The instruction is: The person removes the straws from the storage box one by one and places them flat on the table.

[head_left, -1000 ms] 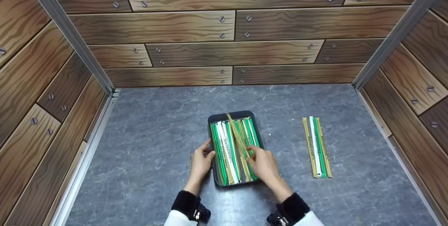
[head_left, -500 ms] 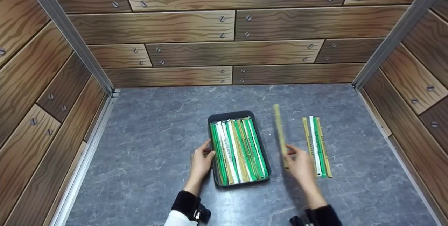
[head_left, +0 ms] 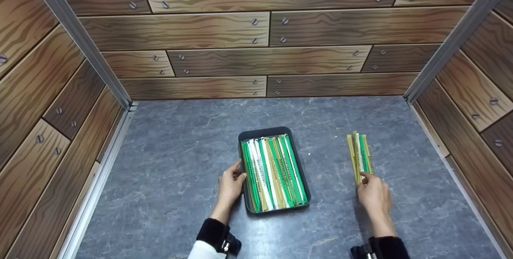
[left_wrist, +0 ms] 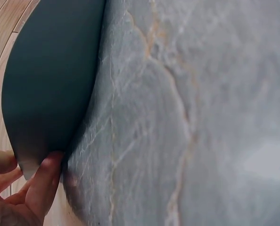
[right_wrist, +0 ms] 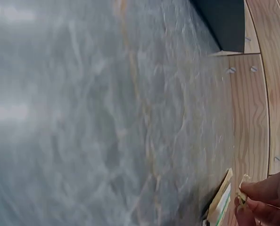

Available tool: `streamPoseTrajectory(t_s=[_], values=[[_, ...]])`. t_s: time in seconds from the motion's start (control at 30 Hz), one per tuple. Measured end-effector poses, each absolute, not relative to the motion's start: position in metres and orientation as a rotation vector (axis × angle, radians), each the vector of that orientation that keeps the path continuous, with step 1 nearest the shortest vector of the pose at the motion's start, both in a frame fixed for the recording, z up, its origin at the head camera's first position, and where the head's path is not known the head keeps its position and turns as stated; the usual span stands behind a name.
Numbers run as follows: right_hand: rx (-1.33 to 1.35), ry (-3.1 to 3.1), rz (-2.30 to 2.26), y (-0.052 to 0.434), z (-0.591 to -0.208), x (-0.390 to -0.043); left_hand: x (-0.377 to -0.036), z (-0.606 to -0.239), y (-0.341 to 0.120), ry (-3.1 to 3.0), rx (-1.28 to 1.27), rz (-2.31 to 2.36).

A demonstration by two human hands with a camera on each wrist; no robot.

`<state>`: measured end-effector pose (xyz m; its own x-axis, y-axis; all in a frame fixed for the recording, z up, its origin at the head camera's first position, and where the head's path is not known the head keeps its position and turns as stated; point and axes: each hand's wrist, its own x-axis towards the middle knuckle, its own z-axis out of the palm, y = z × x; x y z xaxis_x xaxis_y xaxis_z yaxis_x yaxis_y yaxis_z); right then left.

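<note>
A dark tray (head_left: 265, 130) sits mid-table, filled with several green, white and tan wrapped sticks (head_left: 274, 173) lying lengthwise. My left hand (head_left: 237, 173) holds the tray's left rim, thumb on the edge; in the left wrist view its fingers (left_wrist: 43, 186) press on the dark tray wall (left_wrist: 50, 84). To the right a small pile of sticks (head_left: 359, 152) lies on the table. My right hand (head_left: 366, 179) pinches the near end of a tan stick (head_left: 355, 150) that lies on this pile. In the right wrist view its fingers (right_wrist: 265, 200) nip that stick's end (right_wrist: 242, 193).
The grey marble-look tabletop (head_left: 180, 146) is boxed in by wood-print walls (head_left: 264, 30) at the back and both sides, with metal corner posts (head_left: 80, 42). Bare table lies left of the tray and between tray and pile.
My right hand lifted a tan stick out of the tray, carried it right and set it down on the pile. The left hand and tray stayed put.
</note>
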<state>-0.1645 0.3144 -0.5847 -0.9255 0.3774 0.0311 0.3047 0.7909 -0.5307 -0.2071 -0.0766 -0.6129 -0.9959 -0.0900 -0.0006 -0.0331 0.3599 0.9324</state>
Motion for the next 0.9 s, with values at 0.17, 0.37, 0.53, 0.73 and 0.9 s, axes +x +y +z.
streamPoseTrajectory(t_s=[0.17,0.37,0.53,0.73,0.9], values=[[-0.579,-2.892,0.757,0.319,-0.586,-0.167,-0.206,-0.612,-0.076,-2.549,0.107,-1.753],[-0.513,-2.817,0.686,0.306,-0.585,-0.169,-0.206,-0.613,-0.076,-2.548,0.092,-1.729],[-0.082,-2.698,0.728,0.268,-0.585,-0.173,-0.207,-0.613,-0.077,-2.558,0.093,-1.715],[0.363,-2.661,0.979,0.203,-0.582,-0.174,-0.206,-0.61,-0.078,-2.562,0.086,-1.703],[0.528,-2.798,1.082,0.162,-0.581,-0.172,-0.205,-0.61,-0.078,-2.566,0.09,-1.688]])
